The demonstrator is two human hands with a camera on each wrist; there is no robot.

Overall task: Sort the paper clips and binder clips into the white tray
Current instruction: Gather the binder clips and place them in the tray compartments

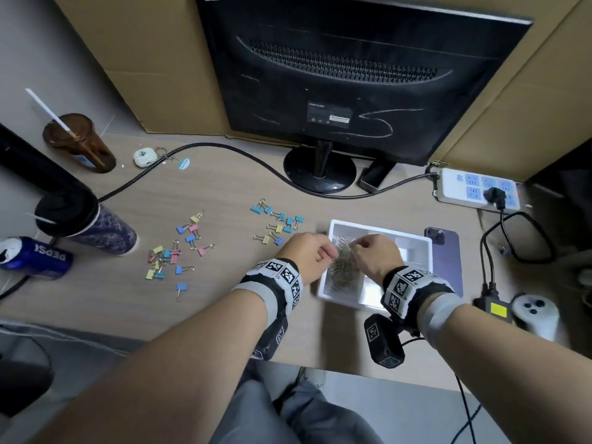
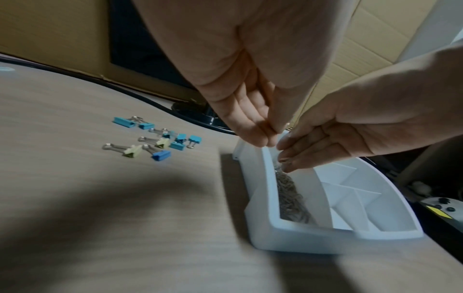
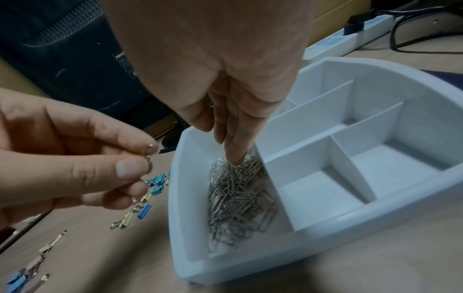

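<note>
The white tray (image 1: pixel 339 298) (image 2: pixel 300 237) (image 3: pixel 250 263) has several compartments. A pile of silver paper clips (image 1: pixel 344 270) (image 2: pixel 290 194) (image 3: pixel 238 198) fills its left one; the others I can see are bare. My left hand (image 1: pixel 331 253) (image 2: pixel 269 138) (image 3: pixel 148 156) hovers at the tray's left rim and pinches one paper clip (image 3: pixel 149 158) between thumb and forefinger. My right hand (image 1: pixel 354 248) (image 2: pixel 284 158) (image 3: pixel 234 158) points down into the pile and pinches a tangle of clips. Coloured binder clips (image 1: pixel 278 222) (image 2: pixel 160 138) (image 3: pixel 145 206) lie left of the tray, more (image 1: pixel 173 251) farther left.
A monitor stand (image 1: pixel 320 168) and a black cable (image 1: pixel 224 149) lie behind. A purple phone (image 1: pixel 445 257) sits right of the tray, with a power strip (image 1: pixel 474 187) and a controller (image 1: pixel 535 312) beyond. At the left stand a tumbler (image 1: pixel 89 225) and a Pepsi can (image 1: pixel 38 256).
</note>
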